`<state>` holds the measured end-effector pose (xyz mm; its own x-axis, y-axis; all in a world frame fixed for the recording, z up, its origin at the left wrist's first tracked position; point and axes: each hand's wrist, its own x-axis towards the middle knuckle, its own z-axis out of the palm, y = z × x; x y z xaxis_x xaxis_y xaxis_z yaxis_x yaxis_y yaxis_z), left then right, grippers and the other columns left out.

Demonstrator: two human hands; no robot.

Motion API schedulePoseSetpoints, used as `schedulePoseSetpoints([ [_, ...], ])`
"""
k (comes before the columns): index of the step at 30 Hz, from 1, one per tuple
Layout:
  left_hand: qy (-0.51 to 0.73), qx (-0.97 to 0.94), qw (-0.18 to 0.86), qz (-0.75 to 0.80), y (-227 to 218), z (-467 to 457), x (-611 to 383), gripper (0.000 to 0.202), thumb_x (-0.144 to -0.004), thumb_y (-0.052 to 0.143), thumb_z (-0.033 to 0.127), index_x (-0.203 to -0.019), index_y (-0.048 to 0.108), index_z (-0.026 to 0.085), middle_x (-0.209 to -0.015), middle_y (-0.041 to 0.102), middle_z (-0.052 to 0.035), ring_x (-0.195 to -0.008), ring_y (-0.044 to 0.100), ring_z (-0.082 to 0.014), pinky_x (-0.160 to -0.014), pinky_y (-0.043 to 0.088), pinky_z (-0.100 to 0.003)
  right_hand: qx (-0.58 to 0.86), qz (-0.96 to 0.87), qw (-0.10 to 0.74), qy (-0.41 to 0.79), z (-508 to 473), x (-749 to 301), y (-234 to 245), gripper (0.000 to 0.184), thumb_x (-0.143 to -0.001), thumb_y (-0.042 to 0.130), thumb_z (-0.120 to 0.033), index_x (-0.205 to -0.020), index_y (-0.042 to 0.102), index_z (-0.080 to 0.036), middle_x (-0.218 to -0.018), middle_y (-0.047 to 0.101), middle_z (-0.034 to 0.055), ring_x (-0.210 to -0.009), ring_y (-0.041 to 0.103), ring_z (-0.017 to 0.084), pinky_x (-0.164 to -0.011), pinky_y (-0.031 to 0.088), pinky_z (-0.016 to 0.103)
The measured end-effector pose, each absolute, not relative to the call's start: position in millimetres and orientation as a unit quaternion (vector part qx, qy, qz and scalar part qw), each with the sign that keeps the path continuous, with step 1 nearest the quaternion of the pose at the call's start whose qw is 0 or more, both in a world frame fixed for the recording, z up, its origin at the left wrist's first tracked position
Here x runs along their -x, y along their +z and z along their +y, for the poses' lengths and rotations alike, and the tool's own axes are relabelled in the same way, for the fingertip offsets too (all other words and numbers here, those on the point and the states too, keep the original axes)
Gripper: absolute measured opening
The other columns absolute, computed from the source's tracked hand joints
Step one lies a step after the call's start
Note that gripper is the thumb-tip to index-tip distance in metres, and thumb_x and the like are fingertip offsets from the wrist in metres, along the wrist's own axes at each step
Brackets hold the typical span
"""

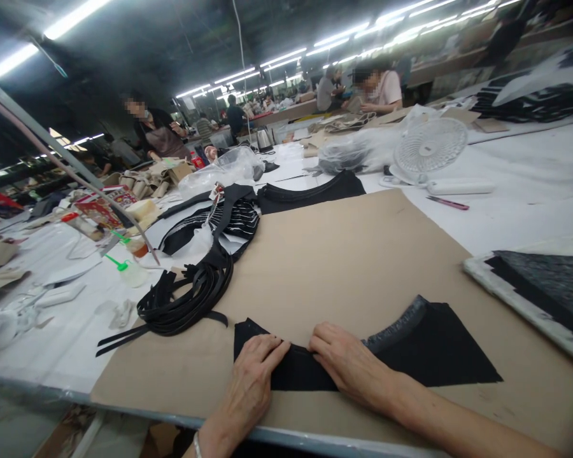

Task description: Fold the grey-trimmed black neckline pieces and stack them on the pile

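Got a fabric piece (449, 350) on the near side of the mat (334, 254), strips (186, 299) at its left edge. Also got a fan (430, 149) behind the mat, off right.

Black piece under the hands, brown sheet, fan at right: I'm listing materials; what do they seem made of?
Black piece: perhaps fabric or thin leather; matte, with little shine. Brown sheet: likely heavy paper or card; matte, smooth, flat. Fan: probably hard plastic; glossy, see-through in front.
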<state>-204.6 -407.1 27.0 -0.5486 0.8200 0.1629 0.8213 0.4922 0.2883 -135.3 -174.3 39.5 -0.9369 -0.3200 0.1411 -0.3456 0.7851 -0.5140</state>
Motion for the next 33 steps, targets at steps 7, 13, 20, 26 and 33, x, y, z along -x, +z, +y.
schedulePoseSetpoints([
  [7, -0.122, 0.480, 0.003, -0.869, 34.4, -400.0, 202.9, 0.057, -0.089, 0.038, 0.006, -0.138, 0.046, 0.035, -0.112, 0.054, -0.0078, -0.107, 0.049, -0.0235, -0.095, 0.045, -0.050, -0.199, -0.944, 0.018, 0.263, -165.0, 134.1, 37.6, 0.017, -0.092, 0.045, -0.006, -0.089, 0.058, -0.017, -0.091, 0.057, 0.0054, -0.086, 0.051, 0.019, -0.077, 0.043, 0.030],
  [13, -0.110, 0.498, 0.042, -0.859, 29.6, -402.9, 200.6, 0.061, -0.086, 0.037, 0.002, -0.137, 0.048, 0.035, -0.116, 0.052, -0.0073, -0.114, 0.048, -0.0221, -0.105, 0.036, -0.055, -0.216, -0.942, 0.023, 0.255, -159.1, 128.2, 38.6, 0.019, -0.090, 0.045, -0.004, -0.089, 0.058, -0.017, -0.092, 0.057, 0.0057, -0.086, 0.051, 0.019, -0.078, 0.042, 0.031],
  [20, -0.160, 0.490, 0.006, -0.857, 38.0, -390.8, 190.5, 0.050, -0.087, 0.035, 0.001, -0.129, 0.054, 0.020, -0.124, 0.055, -0.0093, -0.117, 0.048, -0.0215, -0.104, 0.041, -0.044, -0.224, -0.942, 0.026, 0.249, -150.3, 123.9, 32.8, 0.017, -0.090, 0.046, -0.003, -0.088, 0.057, -0.016, -0.091, 0.056, 0.0061, -0.084, 0.050, 0.020, -0.076, 0.042, 0.032],
  [26, -0.175, 0.480, -0.045, -0.858, 45.2, -382.2, 189.6, 0.046, -0.090, 0.038, 0.005, -0.130, 0.053, 0.021, -0.113, 0.061, -0.0065, -0.104, 0.052, -0.0200, -0.095, 0.046, -0.038, -0.231, -0.938, 0.020, 0.257, -143.7, 121.5, 32.5, 0.018, -0.091, 0.045, -0.003, -0.087, 0.056, -0.016, -0.091, 0.055, 0.0059, -0.084, 0.050, 0.020, -0.075, 0.042, 0.032],
  [33, -0.129, 0.481, -0.024, -0.867, 47.4, -376.2, 185.3, 0.051, -0.090, 0.044, 0.009, -0.136, 0.049, 0.031, -0.107, 0.057, -0.0056, -0.099, 0.050, -0.0209, -0.093, 0.045, -0.041, -0.232, -0.933, 0.012, 0.273, -136.5, 120.8, 34.8, 0.019, -0.095, 0.041, -0.007, -0.087, 0.056, -0.017, -0.091, 0.055, 0.0057, -0.084, 0.050, 0.020, -0.076, 0.042, 0.033],
])
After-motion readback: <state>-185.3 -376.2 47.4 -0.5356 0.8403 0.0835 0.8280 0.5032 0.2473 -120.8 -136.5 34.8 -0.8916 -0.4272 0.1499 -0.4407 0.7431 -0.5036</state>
